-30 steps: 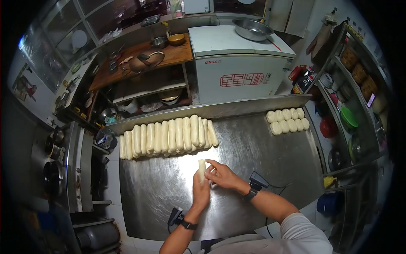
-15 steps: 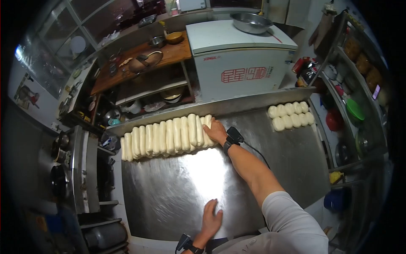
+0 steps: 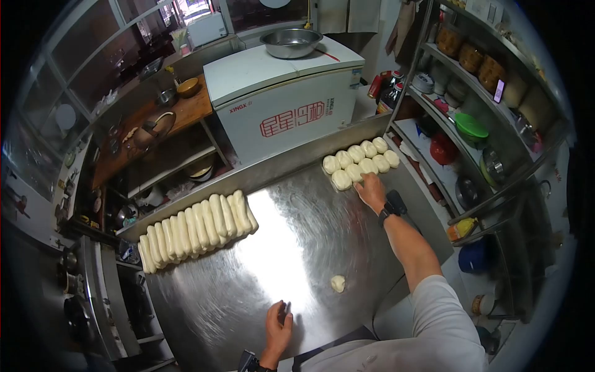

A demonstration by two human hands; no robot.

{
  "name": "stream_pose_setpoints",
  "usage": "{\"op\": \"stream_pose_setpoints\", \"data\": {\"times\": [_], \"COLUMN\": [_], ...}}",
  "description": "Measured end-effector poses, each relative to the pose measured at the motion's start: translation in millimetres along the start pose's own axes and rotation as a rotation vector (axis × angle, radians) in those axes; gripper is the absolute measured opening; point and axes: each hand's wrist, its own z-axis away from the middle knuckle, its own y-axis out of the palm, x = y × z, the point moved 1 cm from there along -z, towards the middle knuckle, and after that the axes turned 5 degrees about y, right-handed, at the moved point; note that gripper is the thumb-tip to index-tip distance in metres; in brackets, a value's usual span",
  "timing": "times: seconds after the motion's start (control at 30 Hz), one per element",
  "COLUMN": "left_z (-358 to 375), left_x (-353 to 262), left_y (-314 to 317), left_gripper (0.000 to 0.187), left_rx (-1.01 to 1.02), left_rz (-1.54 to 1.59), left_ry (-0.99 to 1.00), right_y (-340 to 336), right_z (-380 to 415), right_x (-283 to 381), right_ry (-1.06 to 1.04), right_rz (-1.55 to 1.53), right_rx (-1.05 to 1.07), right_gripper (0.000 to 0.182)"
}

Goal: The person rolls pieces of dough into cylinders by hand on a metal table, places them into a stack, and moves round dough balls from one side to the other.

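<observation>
My right hand [image 3: 372, 193] reaches to the front row of round dough balls [image 3: 341, 180] at the far right of the steel worktop. Its fingertips touch the near side of the balls, thumb a little apart from the fingers. My left hand [image 3: 278, 325] hovers over the near edge, fingers loosely bent and apart, with nothing in it. Between my hands lies a small lump of dough [image 3: 338, 284] on the metal. Long dough rolls [image 3: 197, 226] are packed side by side along the back left of the steel worktop [image 3: 248, 273].
A raised metal lip [image 3: 273, 175] runs along the worktop's back. Behind it stands a white chest freezer [image 3: 285, 118] with a steel basin [image 3: 291, 43] on top. Shelves with bowls and a green basket [image 3: 471, 126] line the right side. A wooden counter [image 3: 186, 105] is at the back left.
My right hand has left the end of the dough rolls and moved right to the dough balls. A small dough lump now lies on the worktop. The view has turned right.
</observation>
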Motion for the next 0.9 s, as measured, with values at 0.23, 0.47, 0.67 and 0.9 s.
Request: {"op": "stream_pose_setpoints", "data": {"times": [0.23,0.47,0.67,0.9], "left_z": [6,2,-14,-43], "left_x": [-12,-27,-52,0], "left_y": [50,81,84,75], "left_gripper": [0.030,0.031,0.032,0.043], "left_rx": [-0.056,-0.069,-0.119,-0.199], "left_rz": [-0.027,0.007,0.221,0.498], "left_ry": [-0.179,-0.195,-0.260,-0.378], "right_y": [29,50,68,33], "right_z": [-78,-53,-48,34], "right_x": [-9,-10,-13,75], "right_ry": [0.052,-0.181,0.132,0.030], "right_rz": [0.042,-0.149,-0.656,-0.574], "right_rx": [0.241,-0.007,0.116,0.317], "right_gripper": [0.053,0.042,0.058,0.035]}}
